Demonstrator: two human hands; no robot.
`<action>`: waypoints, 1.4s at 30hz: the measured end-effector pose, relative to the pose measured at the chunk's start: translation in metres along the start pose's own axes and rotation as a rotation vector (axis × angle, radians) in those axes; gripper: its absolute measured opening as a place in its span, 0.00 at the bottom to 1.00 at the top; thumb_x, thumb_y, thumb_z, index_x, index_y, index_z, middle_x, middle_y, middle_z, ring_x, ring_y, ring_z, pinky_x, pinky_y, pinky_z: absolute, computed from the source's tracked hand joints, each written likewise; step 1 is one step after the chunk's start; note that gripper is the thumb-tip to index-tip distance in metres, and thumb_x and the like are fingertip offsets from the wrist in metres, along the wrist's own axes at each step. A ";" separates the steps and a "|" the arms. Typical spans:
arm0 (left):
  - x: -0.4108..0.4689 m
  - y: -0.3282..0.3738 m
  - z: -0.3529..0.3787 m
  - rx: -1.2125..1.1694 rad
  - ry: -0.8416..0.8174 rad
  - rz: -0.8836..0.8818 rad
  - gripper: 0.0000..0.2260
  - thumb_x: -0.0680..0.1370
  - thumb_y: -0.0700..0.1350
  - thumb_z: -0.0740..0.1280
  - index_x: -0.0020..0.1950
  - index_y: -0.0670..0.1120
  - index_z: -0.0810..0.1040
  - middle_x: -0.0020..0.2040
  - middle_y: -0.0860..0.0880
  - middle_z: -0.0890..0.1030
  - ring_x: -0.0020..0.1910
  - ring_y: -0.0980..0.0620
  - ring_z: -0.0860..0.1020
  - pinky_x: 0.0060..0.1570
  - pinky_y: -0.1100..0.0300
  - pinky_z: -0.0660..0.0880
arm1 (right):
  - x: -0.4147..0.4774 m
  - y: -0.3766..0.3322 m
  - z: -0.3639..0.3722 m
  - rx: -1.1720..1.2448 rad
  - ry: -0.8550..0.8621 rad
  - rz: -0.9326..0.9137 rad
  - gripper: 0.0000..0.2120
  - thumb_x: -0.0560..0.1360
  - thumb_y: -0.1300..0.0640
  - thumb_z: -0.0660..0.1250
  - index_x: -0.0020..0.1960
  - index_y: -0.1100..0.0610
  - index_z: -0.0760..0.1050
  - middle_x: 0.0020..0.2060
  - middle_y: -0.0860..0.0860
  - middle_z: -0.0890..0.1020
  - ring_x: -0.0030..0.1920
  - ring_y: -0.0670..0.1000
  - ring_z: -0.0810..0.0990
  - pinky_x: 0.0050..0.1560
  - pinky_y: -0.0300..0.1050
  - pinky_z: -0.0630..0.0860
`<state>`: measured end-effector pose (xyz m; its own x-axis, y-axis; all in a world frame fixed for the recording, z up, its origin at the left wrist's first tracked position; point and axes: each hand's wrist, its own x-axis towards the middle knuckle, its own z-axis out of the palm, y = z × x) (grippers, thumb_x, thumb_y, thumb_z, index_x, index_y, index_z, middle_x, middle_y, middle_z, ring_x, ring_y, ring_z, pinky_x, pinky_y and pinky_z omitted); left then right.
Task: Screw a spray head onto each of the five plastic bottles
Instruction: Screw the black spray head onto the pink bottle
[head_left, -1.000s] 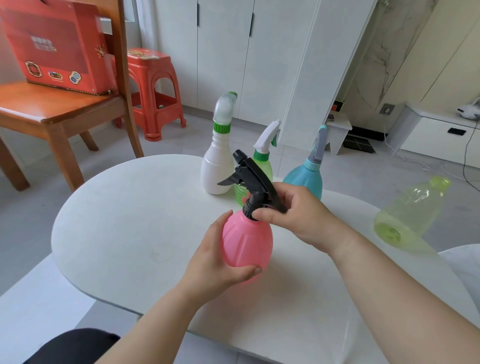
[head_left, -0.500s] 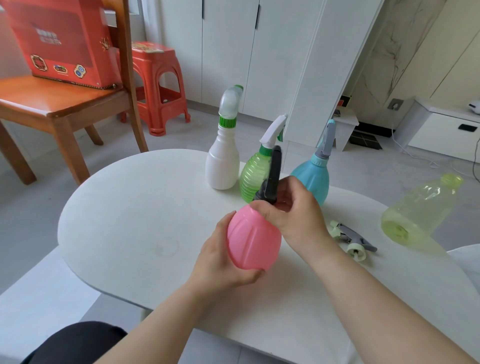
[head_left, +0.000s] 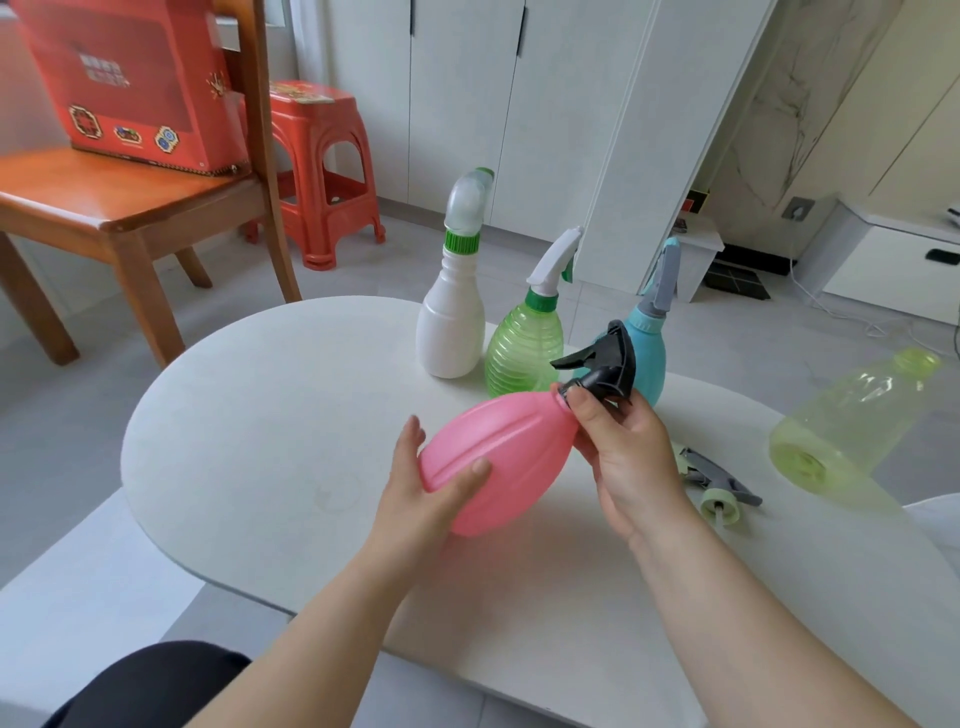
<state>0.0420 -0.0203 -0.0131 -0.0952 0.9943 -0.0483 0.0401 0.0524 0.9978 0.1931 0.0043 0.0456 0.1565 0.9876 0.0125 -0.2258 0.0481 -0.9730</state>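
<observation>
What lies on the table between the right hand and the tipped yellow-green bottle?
A loose grey spray head, lying flat between the right hand and the yellow-green bottle; the head view shows it.

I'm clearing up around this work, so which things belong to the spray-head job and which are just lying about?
Job: pink bottle in the left hand, black spray head in the right hand, white bottle, green bottle, blue bottle, yellow-green bottle, loose grey spray head.
Lying about: red box, wooden chair, red stool.
</observation>
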 end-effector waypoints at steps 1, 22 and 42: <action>0.002 0.001 -0.001 -0.030 -0.005 -0.051 0.38 0.68 0.57 0.70 0.72 0.51 0.54 0.72 0.52 0.62 0.59 0.59 0.66 0.50 0.68 0.66 | -0.001 0.000 0.000 0.029 0.007 0.002 0.06 0.69 0.63 0.66 0.44 0.54 0.74 0.41 0.51 0.80 0.46 0.49 0.78 0.55 0.44 0.74; -0.006 0.026 -0.026 -0.274 -0.269 0.283 0.36 0.53 0.51 0.77 0.56 0.66 0.67 0.57 0.69 0.73 0.56 0.62 0.76 0.41 0.66 0.78 | 0.001 -0.020 0.003 0.271 0.011 0.084 0.03 0.69 0.56 0.65 0.40 0.54 0.76 0.30 0.45 0.84 0.32 0.42 0.81 0.37 0.34 0.79; -0.012 0.016 -0.014 -0.052 -0.201 0.377 0.34 0.58 0.52 0.73 0.59 0.70 0.63 0.66 0.63 0.64 0.62 0.65 0.69 0.51 0.68 0.75 | -0.001 -0.018 -0.004 0.207 0.050 0.065 0.02 0.70 0.58 0.66 0.39 0.55 0.76 0.32 0.47 0.83 0.34 0.43 0.81 0.36 0.33 0.78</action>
<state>0.0301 -0.0327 0.0040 0.1128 0.9417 0.3170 -0.0152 -0.3173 0.9482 0.2007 0.0021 0.0626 0.1815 0.9812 -0.0656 -0.4285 0.0188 -0.9034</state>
